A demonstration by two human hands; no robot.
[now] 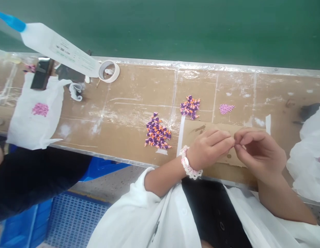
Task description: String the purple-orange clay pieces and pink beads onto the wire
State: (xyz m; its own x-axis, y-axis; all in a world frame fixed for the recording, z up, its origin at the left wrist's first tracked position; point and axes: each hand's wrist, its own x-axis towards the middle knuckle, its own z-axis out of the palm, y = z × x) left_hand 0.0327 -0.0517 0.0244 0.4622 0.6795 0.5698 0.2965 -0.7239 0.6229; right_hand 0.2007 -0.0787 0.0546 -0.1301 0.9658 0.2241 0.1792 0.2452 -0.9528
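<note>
My left hand (210, 147), with a pink and white scrunchie (188, 163) round its wrist, has its fingers closed. Facing it, my right hand (263, 153) pinches thumb against forefinger. The fingertips of both hands meet above a piece of brown cardboard (192, 134). Whatever they pinch is too small and covered to make out. Beyond the hands lies a little heap of tiny pink pieces (226, 109). A pile of small purple and orange figures (190, 107) is just past the cardboard's far left corner, and a bigger pile of similar figures (158, 132) lies left of it.
At the left are a white bottle with a blue nozzle (59, 48), a tape roll (109, 71), a phone (42, 74) and a white bag (33, 120) with pink pieces. Another white bag (309, 155) sits at the right. Someone's dark-clothed leg (41, 179) is at lower left, near blue crates (74, 217).
</note>
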